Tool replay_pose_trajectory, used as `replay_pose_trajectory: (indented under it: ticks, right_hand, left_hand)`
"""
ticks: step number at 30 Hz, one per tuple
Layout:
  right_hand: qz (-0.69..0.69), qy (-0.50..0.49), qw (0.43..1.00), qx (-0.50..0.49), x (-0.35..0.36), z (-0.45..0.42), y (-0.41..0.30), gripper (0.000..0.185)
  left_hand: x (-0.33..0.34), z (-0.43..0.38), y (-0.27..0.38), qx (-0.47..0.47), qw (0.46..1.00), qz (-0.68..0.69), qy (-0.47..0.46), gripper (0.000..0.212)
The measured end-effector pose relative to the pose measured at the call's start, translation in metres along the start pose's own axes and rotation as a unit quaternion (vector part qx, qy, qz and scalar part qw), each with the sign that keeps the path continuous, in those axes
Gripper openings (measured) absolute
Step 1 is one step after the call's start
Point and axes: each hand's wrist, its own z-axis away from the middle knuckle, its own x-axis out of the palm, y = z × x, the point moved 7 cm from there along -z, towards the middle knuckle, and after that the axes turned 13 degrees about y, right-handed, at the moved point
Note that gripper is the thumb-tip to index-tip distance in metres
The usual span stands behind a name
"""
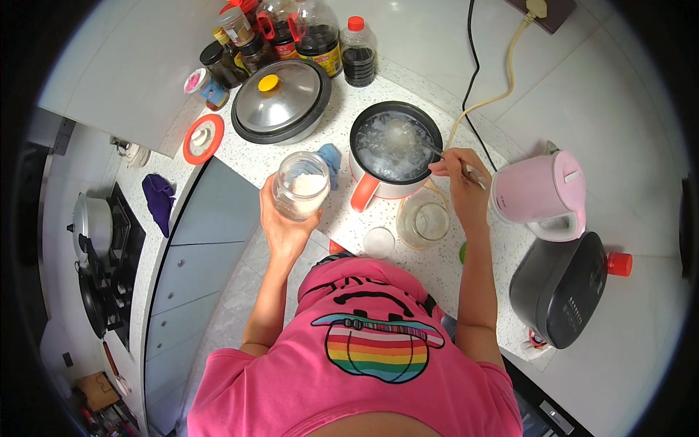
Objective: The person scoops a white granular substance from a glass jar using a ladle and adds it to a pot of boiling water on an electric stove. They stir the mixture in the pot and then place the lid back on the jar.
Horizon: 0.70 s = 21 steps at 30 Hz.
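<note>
My left hand (pixel 286 229) is closed around a clear jar (pixel 302 188) with white contents, left of the electric cooking pot (pixel 365 191). In my right hand (pixel 463 183) is the handle of a metal ladle (pixel 430 146); its bowl is in the cloudy, foamy liquid (pixel 389 161) inside the pot. The pot has a dark rim, a pale body and an orange handle. Below it stand an open glass jar (pixel 423 223) and a small round whitish lid (pixel 379 242). A blue cloth (pixel 330 161) lies just behind the held jar.
A lidded pan (pixel 281 101) and several sauce bottles (pixel 358 57) stand at the back. To the right are a pink electric kettle (pixel 538 188) and a black appliance (pixel 557 289). Cords hang behind the pot. A stove (pixel 123 262) with cookware is at far left.
</note>
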Motion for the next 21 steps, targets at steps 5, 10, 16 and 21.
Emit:
replay_pose_trajectory:
  ticks: [5,10,16,21]
  right_hand:
    - [0.017,0.031,0.997,0.07,0.003,-0.002,0.013,0.018]
    - [0.063,0.027,0.991,0.118,-0.002,0.003,0.005,0.021]
    - [0.084,0.047,0.992,0.087,-0.012,0.0,-0.012,0.024]
    - [0.018,0.052,0.995,0.086,0.002,-0.006,0.014,0.025]
  left_hand:
    - [-0.002,0.001,0.0,-0.007,1.0,-0.003,0.0,0.09]
    - [-0.001,0.003,-0.001,-0.004,1.0,-0.005,0.002,0.09]
    - [0.001,0.002,-0.001,-0.002,1.0,-0.005,-0.001,0.09]
    - [0.001,0.0,0.001,-0.003,1.0,0.006,-0.002,0.091]
